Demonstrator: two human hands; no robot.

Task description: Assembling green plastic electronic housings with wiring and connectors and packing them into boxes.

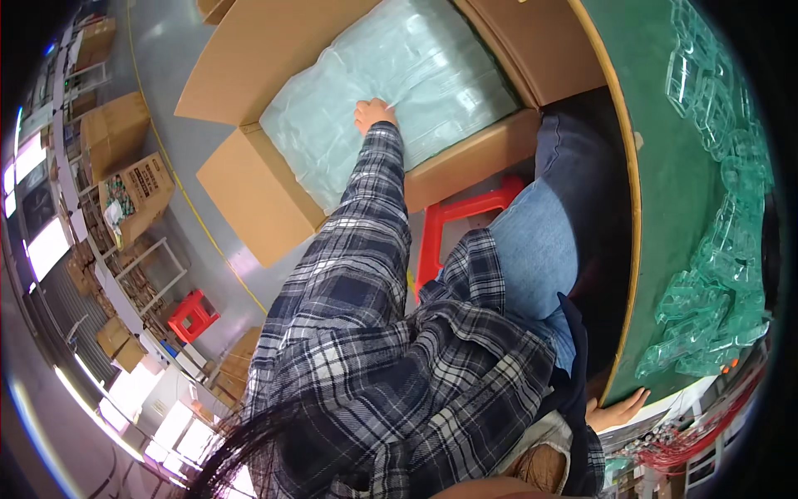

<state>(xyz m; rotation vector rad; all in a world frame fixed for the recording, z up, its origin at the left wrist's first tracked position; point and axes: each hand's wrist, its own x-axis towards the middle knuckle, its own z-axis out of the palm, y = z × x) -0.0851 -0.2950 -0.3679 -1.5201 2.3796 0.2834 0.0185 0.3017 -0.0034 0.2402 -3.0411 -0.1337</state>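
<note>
My left hand (376, 115) reaches out to an open cardboard box (478, 164). Its fingers are closed on the clear plastic film (440, 66) that covers the box's contents, and creases spread through the film around them. Something pale green shows through the film, but I cannot make out its shape. At the lower right, my right hand (619, 409) rests at the edge of the green-topped table (665, 191) with its fingers stretched out and nothing visible in them.
Many clear greenish plastic pieces (731, 249) lie along the table's far right side. A red stool (432, 237) stands beside the box, and another red stool (193, 316) is farther left. Cardboard cartons (137, 195) and racks line the left. Red wires (706, 441) lie at lower right.
</note>
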